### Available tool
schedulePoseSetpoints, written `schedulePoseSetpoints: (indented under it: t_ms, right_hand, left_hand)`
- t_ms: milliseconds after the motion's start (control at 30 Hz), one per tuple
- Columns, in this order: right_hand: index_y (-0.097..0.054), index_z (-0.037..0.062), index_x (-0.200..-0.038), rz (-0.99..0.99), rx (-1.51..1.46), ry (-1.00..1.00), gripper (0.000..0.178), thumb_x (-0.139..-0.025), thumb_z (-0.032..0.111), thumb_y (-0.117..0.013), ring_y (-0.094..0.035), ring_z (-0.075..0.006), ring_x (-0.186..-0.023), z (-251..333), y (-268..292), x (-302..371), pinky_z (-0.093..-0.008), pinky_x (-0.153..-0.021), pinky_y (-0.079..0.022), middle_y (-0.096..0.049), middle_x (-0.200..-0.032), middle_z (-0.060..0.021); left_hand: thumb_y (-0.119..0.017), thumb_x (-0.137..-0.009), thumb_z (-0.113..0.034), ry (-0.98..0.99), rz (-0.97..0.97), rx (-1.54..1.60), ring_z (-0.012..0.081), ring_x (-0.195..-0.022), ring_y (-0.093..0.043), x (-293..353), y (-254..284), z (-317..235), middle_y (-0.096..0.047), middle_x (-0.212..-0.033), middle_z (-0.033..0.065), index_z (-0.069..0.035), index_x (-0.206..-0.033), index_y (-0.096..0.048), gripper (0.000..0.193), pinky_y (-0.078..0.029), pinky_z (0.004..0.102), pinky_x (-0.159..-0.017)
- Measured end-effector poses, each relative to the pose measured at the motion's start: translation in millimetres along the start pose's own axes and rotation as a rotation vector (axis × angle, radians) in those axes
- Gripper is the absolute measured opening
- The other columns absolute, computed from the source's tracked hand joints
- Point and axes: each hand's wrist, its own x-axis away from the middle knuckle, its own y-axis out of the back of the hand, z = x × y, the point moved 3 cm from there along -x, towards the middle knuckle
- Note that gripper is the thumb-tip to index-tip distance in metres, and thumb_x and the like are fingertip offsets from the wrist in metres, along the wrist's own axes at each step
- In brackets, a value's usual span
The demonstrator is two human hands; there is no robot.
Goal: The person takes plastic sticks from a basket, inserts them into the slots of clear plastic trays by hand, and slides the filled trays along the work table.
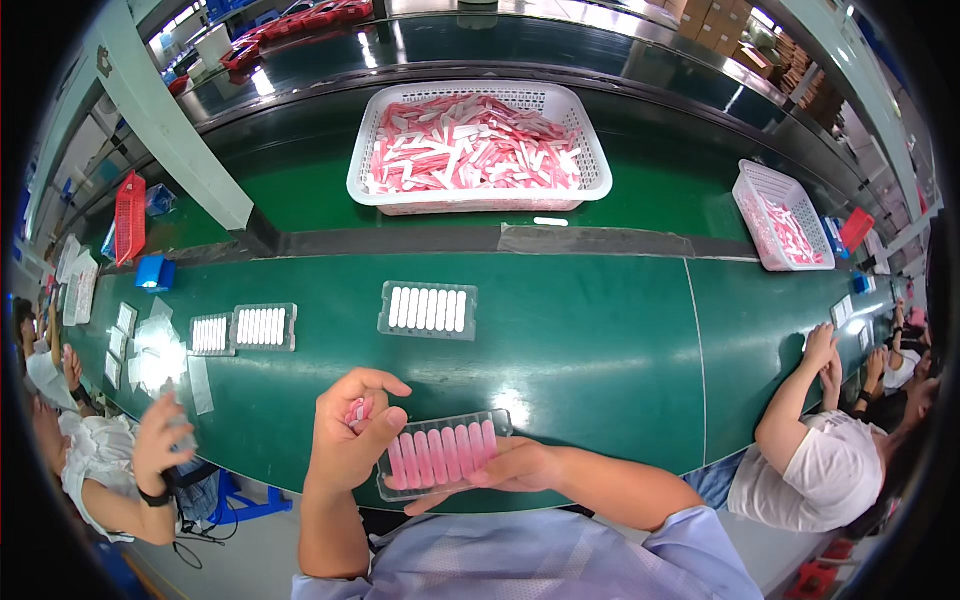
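My right hand (525,466) grips a clear plastic tray (503,422) from its right side and beneath, tilted toward me over the table's near edge. Several pink flat sticks with rounded ends (441,455) stand side by side in the tray. Closed around a small bunch of pink and white sticks (359,411), my left hand (345,430) is at the tray's left edge, its thumb over the upper left corner. Ahead on the green table lies another clear tray (428,331) with a row of white sticks (428,309).
A white basket (480,203) heaped with pink and white sticks stands beyond the dark ledge (600,240). One loose white stick (551,221) lies before it. Two filled trays (265,327) sit at left. Co-workers are at left (120,450) and right (825,460). A post (175,130) rises left.
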Motion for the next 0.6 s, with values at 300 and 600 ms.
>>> schedulePoseSetpoints:
  t_ms: [300, 600]
  right_hand:
    - [-0.032, 0.0021, -0.161, -0.108, 0.18, -0.074, 0.068, -0.101, 0.022, -0.059, -0.044, -0.0328, -0.148, 1, 10, 6, -0.0471, -0.123, -0.029, -0.042, -0.162, -0.0166]
    - [-0.043, 0.0089, -0.156, -0.286, 2.163, -0.11, 0.084, -0.077, 0.01, -0.07, -0.044, -0.0352, -0.146, 30, -21, -9, -0.0552, -0.121, -0.032, -0.047, -0.159, -0.0105]
  left_hand:
    - [-0.079, -0.086, 0.003, 0.018, -0.055, -0.062, -0.0001, -0.059, -0.03, 8, 8, 10, -0.037, -0.066, -0.0111, -0.001, -0.108, -0.068, 0.024, -0.027, 0.0209, -0.053]
    - [-0.09, -0.074, -0.004, 0.06, -0.066, -0.47, 0.0043, -0.055, -0.028, 38, 35, 17, -0.032, -0.06, -0.0076, -0.007, -0.111, -0.071, 0.042, -0.023, 0.0249, -0.052]
